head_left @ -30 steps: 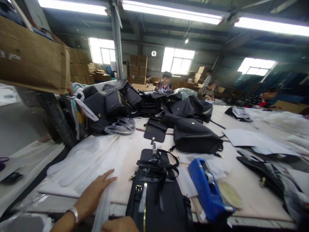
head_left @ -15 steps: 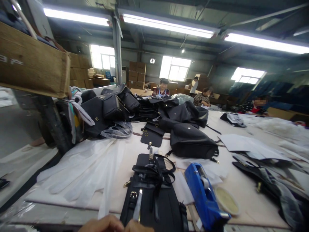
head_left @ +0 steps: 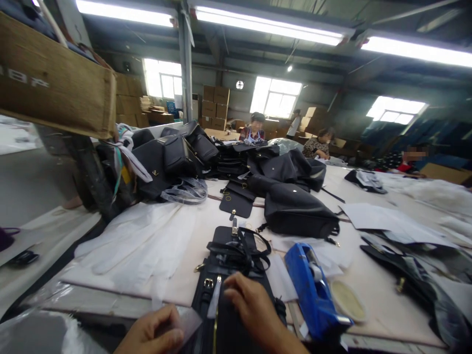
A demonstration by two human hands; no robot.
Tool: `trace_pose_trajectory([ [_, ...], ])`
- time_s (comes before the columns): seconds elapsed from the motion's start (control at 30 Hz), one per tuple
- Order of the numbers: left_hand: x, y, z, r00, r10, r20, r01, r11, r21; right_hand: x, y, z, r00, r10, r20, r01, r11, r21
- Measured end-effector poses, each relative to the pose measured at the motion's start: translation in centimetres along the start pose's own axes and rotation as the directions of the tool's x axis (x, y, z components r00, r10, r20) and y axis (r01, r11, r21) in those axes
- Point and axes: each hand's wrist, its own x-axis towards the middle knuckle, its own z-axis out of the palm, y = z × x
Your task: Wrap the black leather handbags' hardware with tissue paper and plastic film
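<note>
- Since half a second ago: noted right hand (head_left: 254, 307) come up from the bottom edge and laid palm-down on the black bag (head_left: 221, 339); left hand (head_left: 155, 334) also risen into fuller view.
- Left hand: thumb pressed against fingers, pinching a clear plastic slip (head_left: 187, 318) by its near edge. Slip held just left of the bag, touching its side or barely clear of it; cannot tell which.
- Right hand: fingers loosely together, flat on the bag's front, nothing held. Fingertips just beside a pale strip (head_left: 214, 301) hanging below a gold buckle (head_left: 208, 283).
- Bag: lying flat at the near edge of the table (head_left: 372, 280), straight ahead, straps (head_left: 239, 250) bunched on its far end.
- Judged: both hands now at the bag, one steadying, one bringing plastic; handling of this bag likely at an early stage.
- Just right of the bag: blue tape dispenser (head_left: 313, 290), pale round disc (head_left: 346, 301) against its right side.
- To the left: white paper sheets (head_left: 140, 241) spread over the table.
- Farther out: second black bag (head_left: 295, 214), loose black flap (head_left: 236, 202), heap of black bags (head_left: 177, 157); cardboard box (head_left: 55, 83) overhead at left.
- Far side: other people at the table, hands too small to read.
</note>
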Motion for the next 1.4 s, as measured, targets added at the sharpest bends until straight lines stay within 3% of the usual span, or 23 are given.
trace_pose_trajectory([
  [0.07,0.3,0.1,-0.5,0.997,0.014,-0.078,-0.012,1.0,0.027,1.1,1.3,-1.9,0.989,-0.141,0.048,0.149,0.923,-0.354],
  [0.13,0.6,0.2,-0.8,0.993,0.024,-0.114,-0.013,0.996,0.089,2.0,2.6,-2.7,0.951,-0.203,0.231,0.303,0.748,-0.59],
  [0.2,0.8,0.6,-0.8,0.991,0.04,-0.132,-0.017,0.985,0.17,2.9,3.4,-2.9,0.903,-0.194,0.382,0.418,0.6,-0.682],
  [0.27,0.9,1.0,-0.6,0.988,0.051,-0.146,-0.017,0.974,0.227,3.6,3.6,-2.9,0.877,-0.182,0.444,0.468,0.528,-0.708],
  [0.33,0.9,1.4,-0.5,0.985,0.061,-0.159,-0.02,0.968,0.25,4.1,3.1,-3.1,0.881,-0.188,0.433,0.46,0.55,-0.697],
  [0.5,1.1,2.8,-0.2,0.973,0.087,-0.214,-0.014,0.946,0.324,4.5,0.4,-4.3,0.93,-0.264,0.257,0.353,0.837,-0.419],
  [0.67,1.5,4.3,0.5,0.961,0.121,-0.249,0.018,0.871,0.49,4.1,-1.2,-4.0,0.929,-0.209,0.305,0.285,0.93,-0.232],
  [0.8,1.7,4.6,0.6,0.964,0.13,-0.234,0.022,0.833,0.553,4.0,-1.3,-3.3,0.922,-0.254,0.293,0.343,0.887,-0.31],
  [0.93,1.7,4.3,0.3,0.96,0.209,-0.185,-0.057,0.795,0.603,3.9,-1.2,-2.9,0.914,-0.292,0.283,0.391,0.822,-0.415],
  [1.07,1.8,4.1,0.3,0.941,0.272,-0.201,-0.087,0.769,0.633,3.7,-1.0,-2.6,0.879,-0.349,0.324,0.464,0.782,-0.416],
  [1.23,2.0,3.9,0.3,0.944,0.261,-0.199,-0.083,0.777,0.624,3.7,-1.2,-2.6,0.903,-0.356,0.241,0.43,0.776,-0.462],
  [1.4,1.9,4.1,0.6,0.95,0.258,-0.174,-0.1,0.783,0.614,3.7,-1.1,-2.3,0.884,-0.373,0.282,0.466,0.754,-0.462],
])
